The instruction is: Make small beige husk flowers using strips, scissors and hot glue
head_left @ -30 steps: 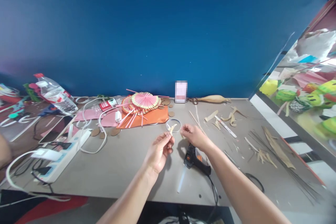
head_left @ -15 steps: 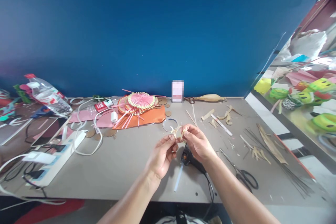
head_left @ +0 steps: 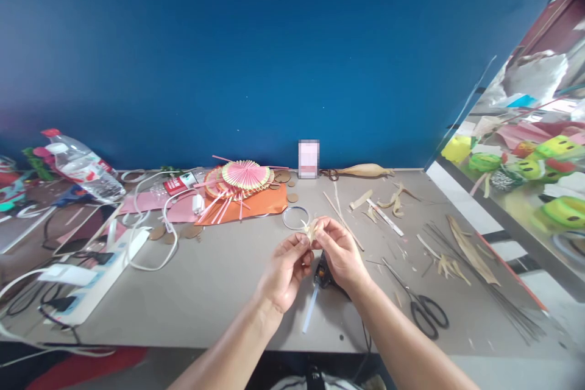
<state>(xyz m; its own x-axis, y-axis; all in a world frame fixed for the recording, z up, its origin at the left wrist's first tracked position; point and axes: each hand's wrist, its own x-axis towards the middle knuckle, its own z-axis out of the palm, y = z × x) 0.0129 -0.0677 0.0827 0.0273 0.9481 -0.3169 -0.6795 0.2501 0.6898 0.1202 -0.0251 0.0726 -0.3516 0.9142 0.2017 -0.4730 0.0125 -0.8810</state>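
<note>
Plain blue wall (head_left: pixel 292 55) fills upper and middle frame, paler and purplish toward left edge, darker along top. Grey tabletop (head_left: pixel 219 292) runs across lower half, back edge against wall. Black-and-white striped band (head_left: pixel 507 248) slants down right side. Maroon surface (head_left: pixel 543 30) at upper right. Red patch (head_left: pixel 91 368) at lower left, possibly floor; hard to tell.

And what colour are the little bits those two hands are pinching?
The little bits are pale cream, best seen in the head view.
</note>
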